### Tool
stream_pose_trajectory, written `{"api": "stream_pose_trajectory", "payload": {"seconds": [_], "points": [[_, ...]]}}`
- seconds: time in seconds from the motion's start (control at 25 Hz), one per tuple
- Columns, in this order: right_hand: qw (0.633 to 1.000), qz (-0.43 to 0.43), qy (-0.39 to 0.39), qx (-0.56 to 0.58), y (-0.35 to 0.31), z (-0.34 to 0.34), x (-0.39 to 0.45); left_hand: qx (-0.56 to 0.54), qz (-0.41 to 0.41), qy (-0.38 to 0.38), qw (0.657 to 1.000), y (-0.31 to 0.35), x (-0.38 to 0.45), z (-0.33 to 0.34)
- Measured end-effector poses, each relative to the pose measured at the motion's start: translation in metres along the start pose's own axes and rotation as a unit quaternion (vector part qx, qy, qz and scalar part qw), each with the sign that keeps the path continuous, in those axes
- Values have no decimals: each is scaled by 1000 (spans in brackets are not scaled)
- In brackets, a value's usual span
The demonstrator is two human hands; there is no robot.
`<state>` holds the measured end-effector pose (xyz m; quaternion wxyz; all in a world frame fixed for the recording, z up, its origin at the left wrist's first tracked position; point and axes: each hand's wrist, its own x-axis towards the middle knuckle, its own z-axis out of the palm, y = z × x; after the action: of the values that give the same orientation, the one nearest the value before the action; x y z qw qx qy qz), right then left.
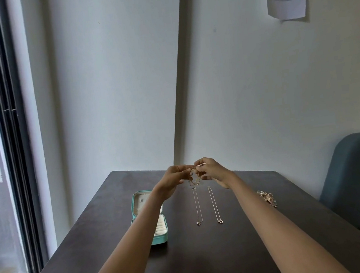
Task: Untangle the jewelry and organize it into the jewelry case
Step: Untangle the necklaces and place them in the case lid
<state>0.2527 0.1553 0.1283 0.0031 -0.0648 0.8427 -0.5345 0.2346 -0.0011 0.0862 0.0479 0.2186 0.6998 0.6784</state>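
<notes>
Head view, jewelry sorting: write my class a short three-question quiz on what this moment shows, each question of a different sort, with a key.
1. True or false: the jewelry case lies open on the table.
2. How many chains lie straightened on the table? A one, B two, C four.
3. Fill in: both hands hold a tangled ____ above the table.

Key: 1 true. 2 B: left chain, right chain. 3 chain, pinched by the left hand and right hand.
</notes>
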Motion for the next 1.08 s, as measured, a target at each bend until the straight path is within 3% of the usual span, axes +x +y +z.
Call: {"api": "stream_pose_trajectory", "payload": {"seconds": [0.24,0.44,0.72,1.08], "points": [[1000,-6,4,24,13,9,9,-53,14,26,998,-5,3,-3],[999,-36,-37,13,24,9,14,-16,24,36,999,-5,5,-9],[996,-66,-2,-57,17,12,16,55,26,21,998,-5,7,-24],[984,-74,-31,-160,9,42,26,114,44,21,992,-5,-10,-52]]}}
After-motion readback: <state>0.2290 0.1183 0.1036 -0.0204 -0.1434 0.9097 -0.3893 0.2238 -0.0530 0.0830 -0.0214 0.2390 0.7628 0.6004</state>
